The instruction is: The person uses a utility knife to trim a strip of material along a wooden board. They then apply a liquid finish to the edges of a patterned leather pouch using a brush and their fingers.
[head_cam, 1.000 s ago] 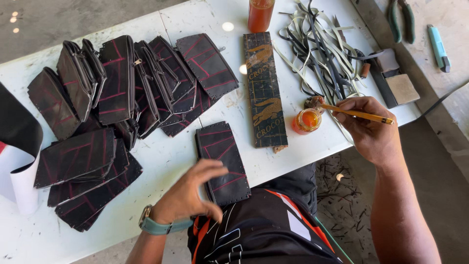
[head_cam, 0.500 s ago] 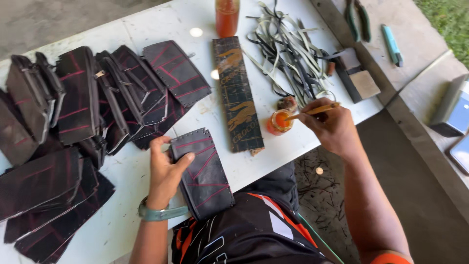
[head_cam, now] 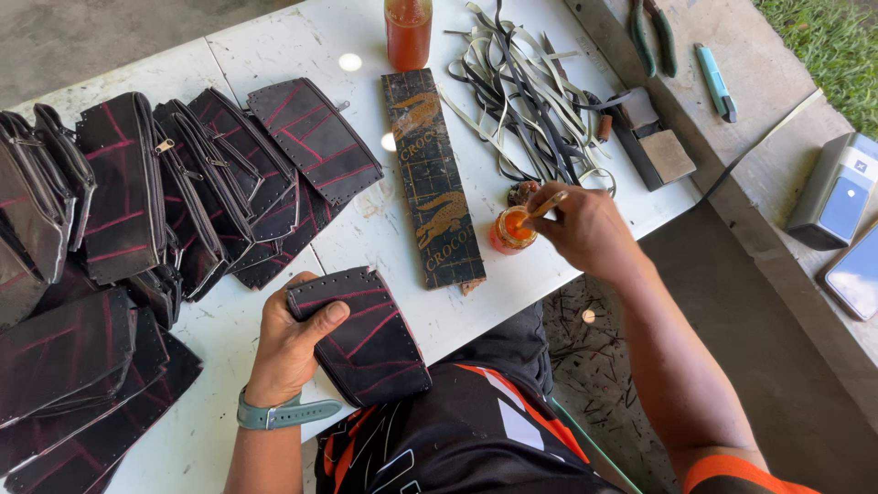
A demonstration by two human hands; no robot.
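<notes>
My left hand (head_cam: 291, 340) grips the top edge of a black pouch piece with red stitching (head_cam: 366, 338), lying at the near edge of the white table (head_cam: 274, 46). My right hand (head_cam: 585, 229) holds a thin wooden stick (head_cam: 546, 205) whose tip dips into a small open jar of orange glue (head_cam: 510, 230). The jar stands just right of a long dark board with gold print (head_cam: 432, 174).
Several black red-stitched pouches (head_cam: 137, 201) are heaped on the left. A tangle of black and pale strips (head_cam: 526, 91) lies at the back right, beside an orange bottle (head_cam: 409, 32), pliers (head_cam: 651, 32), a blue cutter (head_cam: 715, 80), and a phone (head_cam: 855, 274).
My left hand has shifted from resting on the pouch piece to gripping its top edge. My right hand brought the stick down into the glue jar.
</notes>
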